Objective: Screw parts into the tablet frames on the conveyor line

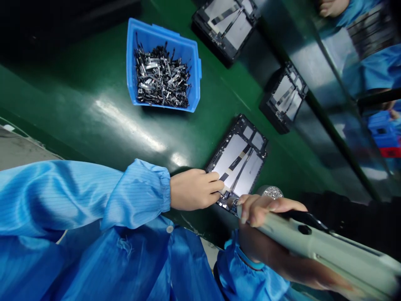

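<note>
An opened tablet-like device (233,161), with a silver inside and dark ribbon cables, lies at a slant on the green table in front of me. My left hand (196,189) is closed at its near end, thumb and fingers pinched together; what they grip there is hard to make out. Wrapped around a pale electric screwdriver (291,234) is my right hand (260,209). The screwdriver's tip meets the device's near edge, close to my left fingertips. Just beyond the tip stands a small round container (272,192) of tiny shiny screws.
A blue bin (196,75) full of small metal and black parts stands at the upper left. Two dark stacks of similar devices, a nearer stack (284,98) and a farther stack (227,27), sit along a metal ledge (313,67). Another person's hand (333,6) shows at top right.
</note>
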`<move>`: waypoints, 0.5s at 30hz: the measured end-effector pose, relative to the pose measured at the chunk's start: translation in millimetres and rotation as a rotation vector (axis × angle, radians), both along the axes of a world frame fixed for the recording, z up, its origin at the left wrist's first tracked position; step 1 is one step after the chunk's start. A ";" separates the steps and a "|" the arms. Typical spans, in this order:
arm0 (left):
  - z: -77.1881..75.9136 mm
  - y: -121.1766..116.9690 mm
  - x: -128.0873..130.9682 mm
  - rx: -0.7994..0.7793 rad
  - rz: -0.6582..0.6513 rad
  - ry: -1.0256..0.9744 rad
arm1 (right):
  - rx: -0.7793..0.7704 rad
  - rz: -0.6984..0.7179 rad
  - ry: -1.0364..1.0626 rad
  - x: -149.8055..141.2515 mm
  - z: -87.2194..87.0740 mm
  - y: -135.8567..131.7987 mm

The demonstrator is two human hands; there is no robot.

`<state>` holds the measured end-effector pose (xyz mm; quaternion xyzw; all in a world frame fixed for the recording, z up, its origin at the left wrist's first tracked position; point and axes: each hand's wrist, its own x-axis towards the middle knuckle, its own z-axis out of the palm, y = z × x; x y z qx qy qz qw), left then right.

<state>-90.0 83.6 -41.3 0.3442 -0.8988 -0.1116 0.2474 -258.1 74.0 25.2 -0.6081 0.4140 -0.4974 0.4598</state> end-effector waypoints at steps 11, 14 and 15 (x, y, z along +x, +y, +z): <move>50.8 -54.1 -90.7 0.052 0.002 -0.144 | -0.240 -0.463 -0.117 -87.6 42.3 0.4; 46.3 -66.6 -157.7 0.096 0.023 -0.239 | -0.214 -0.571 -0.113 -111.8 35.0 4.2; 41.9 -70.3 -175.2 0.104 0.028 -0.275 | -0.194 -0.590 -0.122 -115.3 30.6 5.6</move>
